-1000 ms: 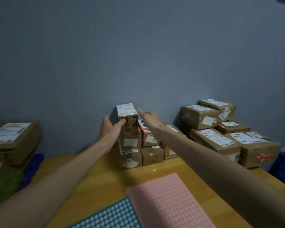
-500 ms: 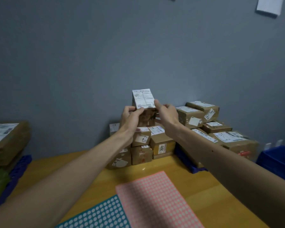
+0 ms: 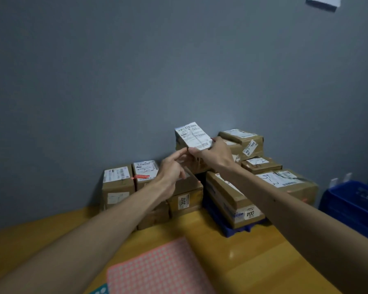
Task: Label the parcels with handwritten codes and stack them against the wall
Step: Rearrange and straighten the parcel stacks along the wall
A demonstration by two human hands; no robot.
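Observation:
A small brown parcel point(image 3: 192, 135) with a white shipping label on top is raised above the pile of parcels point(image 3: 185, 200) that stands against the grey wall. My right hand point(image 3: 215, 154) grips it from the right, thumb under the label's near edge. My left hand point(image 3: 171, 169) is just below and left of it, fingers loosely extended, the index fingertip touching the parcel's lower corner. Two labelled boxes point(image 3: 118, 183) stand at the pile's left end. The parcel's underside is hidden by my hands.
More parcels, some with handwritten marks, are piled at the right point(image 3: 289, 181) on a blue pallet point(image 3: 236, 231). A blue crate point(image 3: 353, 202) stands at the far right. A pink dotted sheet point(image 3: 157, 268) lies on the wooden table point(image 3: 253, 262).
The small parcel came up off the left stack and moved right and higher. My left hand let go of its side and now only touches it; the right hand keeps its grip.

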